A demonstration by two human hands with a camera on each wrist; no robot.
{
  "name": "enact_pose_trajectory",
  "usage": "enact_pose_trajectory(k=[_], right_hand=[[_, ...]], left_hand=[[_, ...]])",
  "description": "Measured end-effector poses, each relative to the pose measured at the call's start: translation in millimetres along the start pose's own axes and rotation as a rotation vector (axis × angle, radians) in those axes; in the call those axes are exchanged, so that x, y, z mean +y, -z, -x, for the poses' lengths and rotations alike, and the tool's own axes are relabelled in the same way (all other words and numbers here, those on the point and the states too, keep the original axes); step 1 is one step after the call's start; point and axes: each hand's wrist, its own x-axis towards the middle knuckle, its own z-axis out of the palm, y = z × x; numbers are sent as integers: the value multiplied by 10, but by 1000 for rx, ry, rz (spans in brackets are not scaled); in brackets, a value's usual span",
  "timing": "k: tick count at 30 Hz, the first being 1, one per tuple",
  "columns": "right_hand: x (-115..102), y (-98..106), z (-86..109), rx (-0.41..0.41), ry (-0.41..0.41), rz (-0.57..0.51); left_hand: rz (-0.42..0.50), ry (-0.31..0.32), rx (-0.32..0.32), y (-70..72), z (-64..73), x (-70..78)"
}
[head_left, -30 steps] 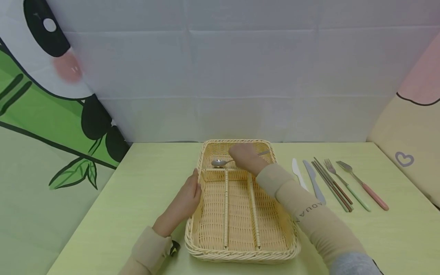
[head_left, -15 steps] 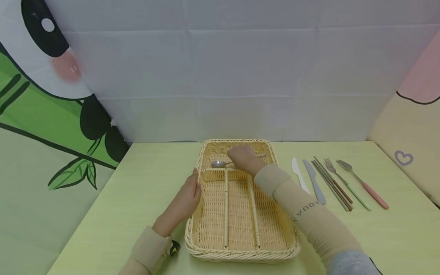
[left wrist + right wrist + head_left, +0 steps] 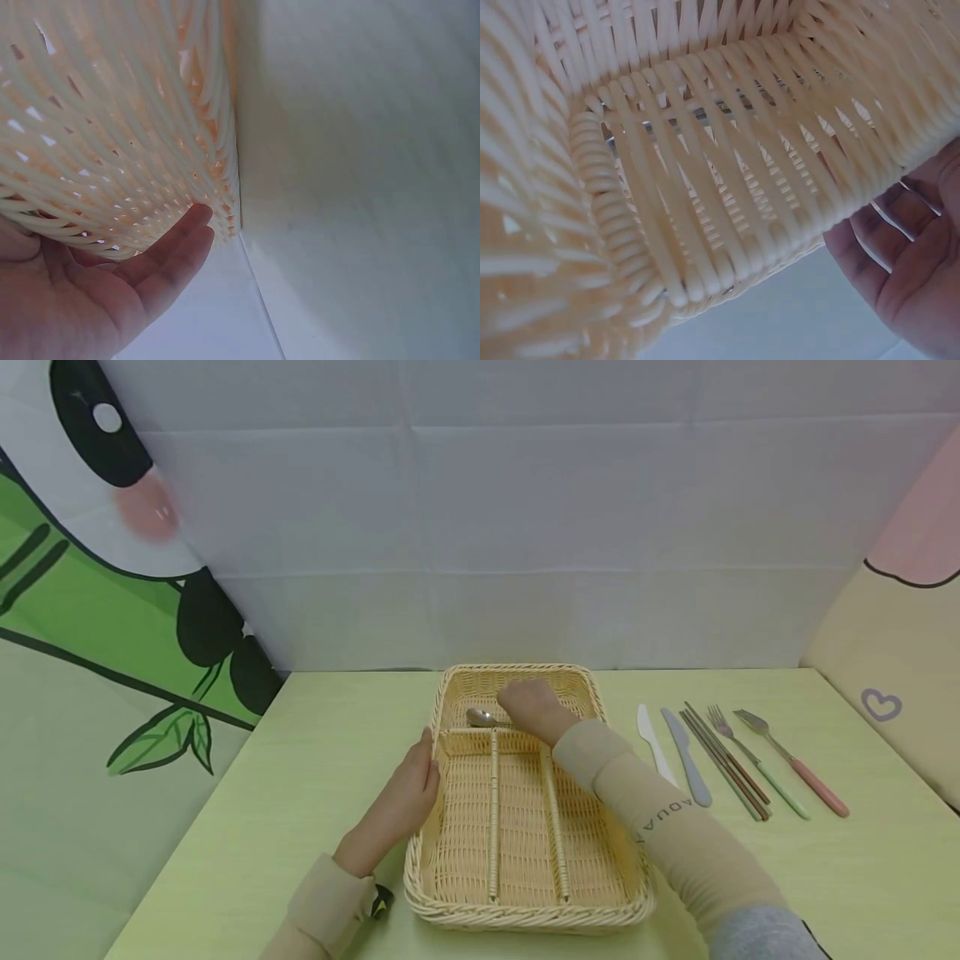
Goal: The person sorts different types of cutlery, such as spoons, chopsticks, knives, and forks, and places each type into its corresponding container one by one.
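A wicker basket (image 3: 525, 917) with dividers stands on the table, one wide compartment across its far end and three long ones nearer. My left hand (image 3: 405, 789) lies along its left outer side, fingers extended against the weave; in the left wrist view these fingers (image 3: 180, 251) touch the outer wall. Reaching into the far compartment, my right hand (image 3: 536, 706) grips a metal spoon (image 3: 481, 717) with its bowl pointing left. The hand covers the spoon's handle. In the right wrist view a woven divider (image 3: 727, 180) hides part of my right hand (image 3: 922, 255).
Right of the basket lie a white knife (image 3: 654, 739), a grey knife (image 3: 686, 760), several chopsticks (image 3: 726, 764), a green-handled fork (image 3: 757, 764) and a pink-handled fork (image 3: 795, 768). My right forearm crosses the basket's right rim. A pale cloth wall (image 3: 525, 527) rises behind the table.
The spoon has shifted slightly right and its handle end has dropped out of sight behind my right hand, which has sunk a little. My left hand and the basket stay put.
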Motion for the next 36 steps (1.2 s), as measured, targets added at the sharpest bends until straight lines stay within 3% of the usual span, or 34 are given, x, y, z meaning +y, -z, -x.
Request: enact_pose_trajectory(k=[17, 25, 30, 36], right_hand=[[99, 124, 95, -1, -58, -109], [151, 210, 190, 68, -52, -60], [233, 269, 270, 97, -85, -44], [374, 322, 358, 73, -143, -119]], left_hand=[[-14, -20, 10, -26, -1, -7], [-12, -24, 15, -36, -10, -30], [-11, -19, 7, -29, -10, -27], [-13, -25, 4, -23, -6, -17]])
